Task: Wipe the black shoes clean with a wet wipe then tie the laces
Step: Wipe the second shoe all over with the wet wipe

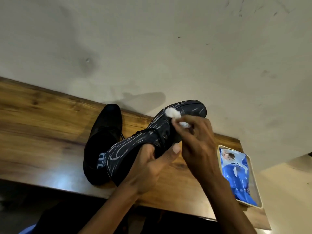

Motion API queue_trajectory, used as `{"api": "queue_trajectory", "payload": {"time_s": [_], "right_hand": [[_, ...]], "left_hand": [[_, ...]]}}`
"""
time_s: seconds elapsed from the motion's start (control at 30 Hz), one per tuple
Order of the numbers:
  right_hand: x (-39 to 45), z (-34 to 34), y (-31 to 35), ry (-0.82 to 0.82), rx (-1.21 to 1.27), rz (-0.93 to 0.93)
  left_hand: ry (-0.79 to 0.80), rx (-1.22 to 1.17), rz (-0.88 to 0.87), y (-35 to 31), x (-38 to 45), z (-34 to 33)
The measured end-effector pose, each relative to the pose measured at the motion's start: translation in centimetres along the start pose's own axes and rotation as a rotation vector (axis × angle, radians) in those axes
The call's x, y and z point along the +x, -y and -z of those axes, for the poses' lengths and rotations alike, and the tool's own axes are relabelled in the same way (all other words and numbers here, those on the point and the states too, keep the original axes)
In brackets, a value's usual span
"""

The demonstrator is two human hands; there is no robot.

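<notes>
Shoe [152,141], streaked with white marks, is held tilted above the wooden table [42,129]. Left hand [148,168] grips it at the heel opening, thumb along the side. Right hand [197,137] pinches a white wipe [173,114] against its toe. Second shoe [103,139] rests on the table; blue wipe pack [236,174] lies in a tray [260,196] to the right.

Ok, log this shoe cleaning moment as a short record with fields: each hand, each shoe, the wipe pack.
left hand: grips the held shoe at its heel opening
right hand: pinches a white wipe against the shoe
held shoe: raised above the wooden table, streaked with pale marks, laces untied
second shoe: black, resting on the table
wipe pack: blue, in a pale tray at the table's right end
</notes>
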State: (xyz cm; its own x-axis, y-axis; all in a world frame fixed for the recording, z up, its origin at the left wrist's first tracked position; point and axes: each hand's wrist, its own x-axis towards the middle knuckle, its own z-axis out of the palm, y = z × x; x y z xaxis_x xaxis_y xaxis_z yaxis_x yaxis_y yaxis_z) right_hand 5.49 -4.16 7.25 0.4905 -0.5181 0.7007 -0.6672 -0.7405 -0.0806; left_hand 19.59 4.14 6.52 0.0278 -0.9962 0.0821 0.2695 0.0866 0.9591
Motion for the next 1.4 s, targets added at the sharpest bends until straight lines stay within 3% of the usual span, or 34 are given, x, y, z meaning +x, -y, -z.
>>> {"api": "queue_trajectory", "payload": {"time_s": [0.13, 0.23, 0.37, 0.47, 0.7, 1.03, 1.13, 1.27, 1.4], "right_hand": [[0.6, -0.1, -3.7, -0.094, -0.084, -0.177], [0.5, 0.0, -3.0, -0.124, -0.069, -0.230], [0.0, -0.1, 1.0, -0.007, 0.094, -0.091], [0.2, 0.3, 0.2, 0.057, 0.074, 0.001], [0.4, 0.7, -3.8, -0.044, -0.115, -0.260], [-0.3, 2.4, 3.9, 0.191, 0.296, -0.057], [-0.4, 2.6, 2.7, 0.186, 0.271, -0.004], [0.1, 2.3, 1.2, 0.113, 0.244, -0.116], [-0.9, 2.8, 4.3, 0.150, 0.346, -0.052]], "left_hand": [[-0.025, 0.156, 0.049, 0.4, -0.3, -0.2], [-0.090, 0.251, 0.103, 0.2, -0.2, -0.5], [-0.137, 0.273, 0.154, -0.2, -0.4, -1.0], [-0.103, 0.302, 0.163, 0.0, -0.7, -0.7], [0.009, 0.463, 0.061, 1.2, -0.6, -1.0], [-0.129, 0.805, -0.239, 3.0, -0.1, 0.5], [-0.100, 0.772, -0.239, 3.3, 0.3, 1.0], [-0.068, 0.679, -0.176, 3.3, 0.4, 0.7], [-0.073, 0.870, -0.286, 3.2, 0.5, 1.1]]}}
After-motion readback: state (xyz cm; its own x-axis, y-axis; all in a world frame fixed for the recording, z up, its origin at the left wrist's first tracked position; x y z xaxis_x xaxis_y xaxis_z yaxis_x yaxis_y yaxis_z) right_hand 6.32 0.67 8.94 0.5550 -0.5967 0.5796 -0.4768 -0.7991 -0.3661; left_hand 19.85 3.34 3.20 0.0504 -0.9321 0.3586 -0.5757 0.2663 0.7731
